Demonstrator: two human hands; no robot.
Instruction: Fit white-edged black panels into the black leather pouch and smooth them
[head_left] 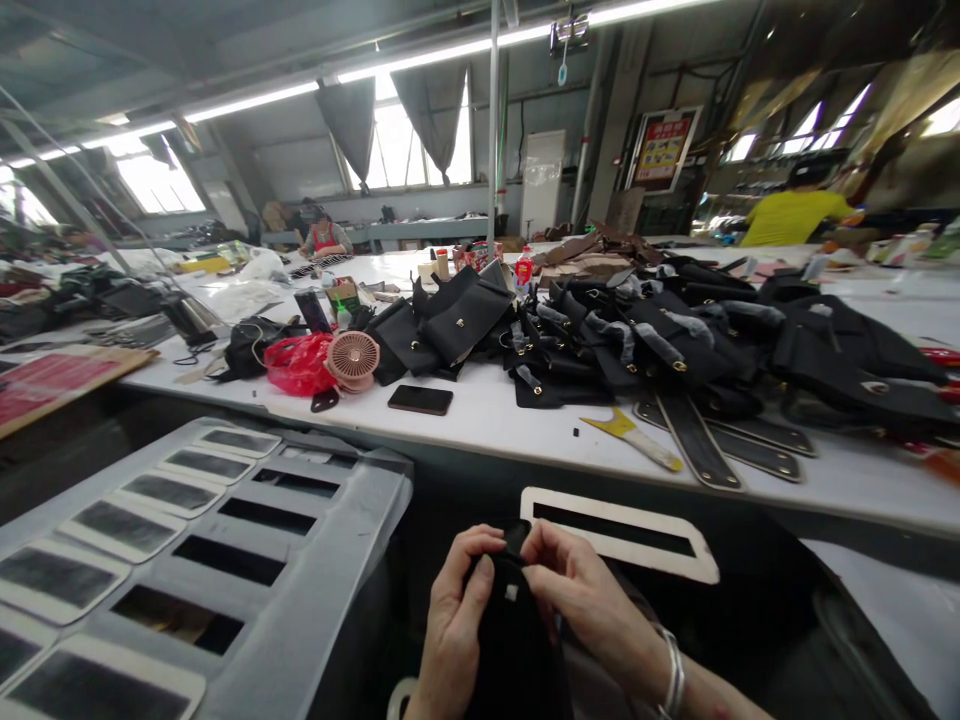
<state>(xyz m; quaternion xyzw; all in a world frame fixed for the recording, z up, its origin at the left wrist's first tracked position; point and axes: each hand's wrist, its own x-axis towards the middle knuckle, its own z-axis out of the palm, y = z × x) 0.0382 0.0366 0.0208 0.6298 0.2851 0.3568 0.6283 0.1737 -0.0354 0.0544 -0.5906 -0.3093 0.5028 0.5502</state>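
Low in the head view, a black leather bag piece (pixel 517 655) is held between my two hands. A small shiny fitting (pixel 511 592) shows on its face. My left hand (pixel 457 620) is closed on its left edge, thumb on the near side. At the top right edge, the fingers of my right hand (pixel 574 580) pinch the same piece; a silver bangle (pixel 673 670) circles that wrist. What lies under the fingertips is hidden. Just beyond my right hand lies a cream frame-shaped piece (pixel 709 562) with a black slot, on dark material.
Black bags (pixel 465 315) are heaped on the white table (pixel 360 430). Along its near side are a phone (pixel 420 400), a pink fan (pixel 353 360), a red plastic bag (pixel 296 362), a yellow-handled tool (pixel 634 440) and black straps (pixel 694 445). Cream-framed panels (pixel 112 680) lie on the left. Two people work farther back.
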